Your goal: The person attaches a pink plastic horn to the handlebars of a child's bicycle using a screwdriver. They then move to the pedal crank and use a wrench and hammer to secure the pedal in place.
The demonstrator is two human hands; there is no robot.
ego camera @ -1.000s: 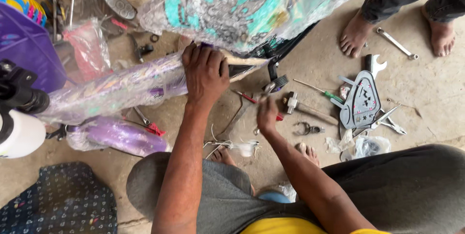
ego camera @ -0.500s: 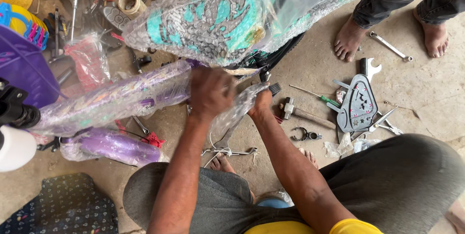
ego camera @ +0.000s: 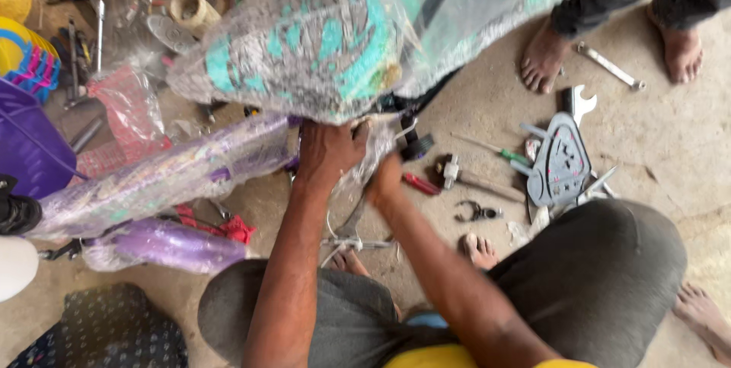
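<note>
Our left hand (ego camera: 329, 151) is clenched around the purple plastic-wrapped frame (ego camera: 164, 177), steadying it just below the teal-patterned wrapped part (ego camera: 304, 40). Our right hand (ego camera: 387, 177) sits just beside those fingers, pressed into the wrapping; we cannot tell what it grips. A hammer (ego camera: 476, 179) lies beyond its knuckles.

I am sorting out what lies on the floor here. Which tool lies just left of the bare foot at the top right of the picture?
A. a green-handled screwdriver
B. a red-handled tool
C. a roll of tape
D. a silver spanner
D: the silver spanner lies on the concrete just left of the bare foot at the top right.
</note>
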